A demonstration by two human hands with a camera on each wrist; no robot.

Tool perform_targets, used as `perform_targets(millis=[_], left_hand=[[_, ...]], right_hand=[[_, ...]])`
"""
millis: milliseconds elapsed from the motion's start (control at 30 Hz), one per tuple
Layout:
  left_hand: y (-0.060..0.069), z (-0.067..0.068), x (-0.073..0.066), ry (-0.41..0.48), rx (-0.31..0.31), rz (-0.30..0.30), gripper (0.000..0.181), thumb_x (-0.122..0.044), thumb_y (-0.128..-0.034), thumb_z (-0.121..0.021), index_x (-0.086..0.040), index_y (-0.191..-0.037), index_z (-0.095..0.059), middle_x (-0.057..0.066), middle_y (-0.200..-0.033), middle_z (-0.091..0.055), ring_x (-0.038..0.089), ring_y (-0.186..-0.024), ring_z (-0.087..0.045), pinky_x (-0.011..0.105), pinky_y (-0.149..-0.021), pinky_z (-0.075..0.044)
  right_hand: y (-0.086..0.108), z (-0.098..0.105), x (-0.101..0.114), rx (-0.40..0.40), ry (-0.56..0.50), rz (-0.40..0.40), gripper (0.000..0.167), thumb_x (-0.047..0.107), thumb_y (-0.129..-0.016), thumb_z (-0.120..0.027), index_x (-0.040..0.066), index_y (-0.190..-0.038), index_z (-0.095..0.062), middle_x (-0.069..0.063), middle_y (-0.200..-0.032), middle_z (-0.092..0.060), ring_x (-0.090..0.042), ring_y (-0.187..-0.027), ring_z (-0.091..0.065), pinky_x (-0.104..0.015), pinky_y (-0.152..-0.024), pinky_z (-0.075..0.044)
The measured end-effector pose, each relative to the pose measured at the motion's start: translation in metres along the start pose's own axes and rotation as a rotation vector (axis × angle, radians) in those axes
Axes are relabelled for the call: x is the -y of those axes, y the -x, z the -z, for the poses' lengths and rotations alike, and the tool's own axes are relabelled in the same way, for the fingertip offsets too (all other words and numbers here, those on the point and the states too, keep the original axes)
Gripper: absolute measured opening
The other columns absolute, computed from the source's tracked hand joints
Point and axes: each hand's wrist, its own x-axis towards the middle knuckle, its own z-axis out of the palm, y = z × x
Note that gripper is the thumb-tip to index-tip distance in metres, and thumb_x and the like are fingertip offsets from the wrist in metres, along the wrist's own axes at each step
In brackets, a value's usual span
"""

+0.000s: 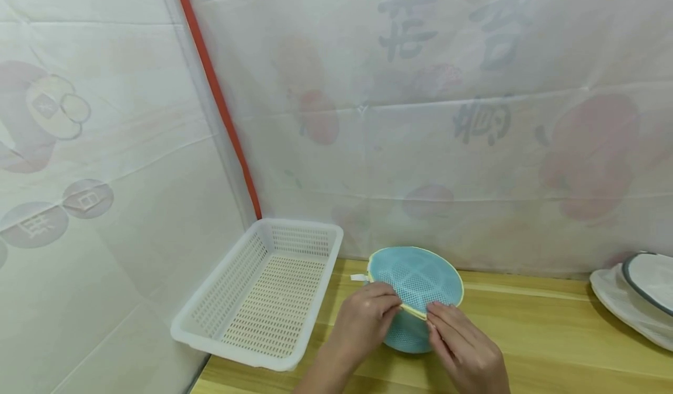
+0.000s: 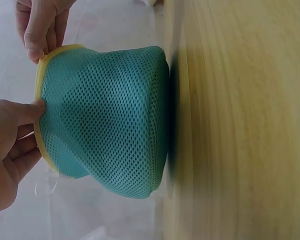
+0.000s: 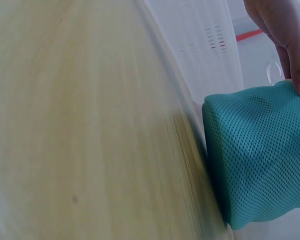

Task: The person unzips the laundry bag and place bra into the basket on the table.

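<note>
A teal mesh bag [image 1: 415,277] with a yellow-trimmed round top stands upright on the wooden table. My left hand [image 1: 366,318] pinches the near-left part of its yellow rim, and my right hand [image 1: 465,344] pinches the same rim a little to the right. In the left wrist view, the left hand [image 2: 10,145] has its thumb on the edge of the bag [image 2: 107,115], with the right hand [image 2: 44,25] gripping farther along. The right wrist view shows the bag's side [image 3: 262,150] and the left hand [image 3: 287,37] at its rim; the right hand is out of that view.
A white perforated plastic basket [image 1: 242,294] sits left of the bag on the table [image 1: 526,329]. White items, one with a dark rim [image 1: 652,277], lie at the far right. A printed sheet [image 1: 447,148] hangs behind the table, with a red strip [image 1: 221,102] at its left.
</note>
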Motion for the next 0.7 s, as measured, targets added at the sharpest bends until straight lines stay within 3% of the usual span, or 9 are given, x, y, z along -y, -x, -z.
perform_targets(millis=[100,333,700], left_hand=[[0.0,0.001,-0.002,-0.024,0.017,-0.021,0.009,-0.013,-0.0801,-0.081,-0.014,-0.088,-0.079,-0.008,-0.092,-0.071,0.005,-0.096,-0.066,0.011,-0.096,-0.046],[-0.002,-0.002,-0.014,-0.021,0.05,-0.093,0.009,-0.014,-0.0806,-0.079,-0.014,-0.089,-0.079,-0.008,-0.094,-0.073,0.006,-0.102,-0.066,0.013,-0.102,-0.043],[0.0,-0.009,-0.021,-0.077,0.01,-0.155,0.008,-0.017,-0.0819,-0.081,-0.015,-0.089,-0.08,-0.009,-0.095,-0.075,0.004,-0.102,-0.068,0.012,-0.1,-0.044]], right_hand=[[-0.002,0.0,0.001,-0.004,0.001,-0.003,0.036,0.018,-0.098,-0.059,-0.007,-0.078,-0.075,-0.017,-0.085,-0.075,-0.021,-0.085,-0.072,-0.02,-0.104,-0.044],[-0.007,-0.001,0.005,-0.006,-0.035,0.003,0.039,0.018,-0.099,-0.058,-0.009,-0.076,-0.073,-0.017,-0.085,-0.075,-0.006,-0.119,-0.061,-0.019,-0.105,-0.043],[-0.004,-0.005,0.006,0.015,-0.054,-0.01,0.041,0.023,-0.1,-0.058,-0.009,-0.08,-0.075,-0.016,-0.09,-0.075,-0.006,-0.123,-0.058,-0.021,-0.107,-0.041]])
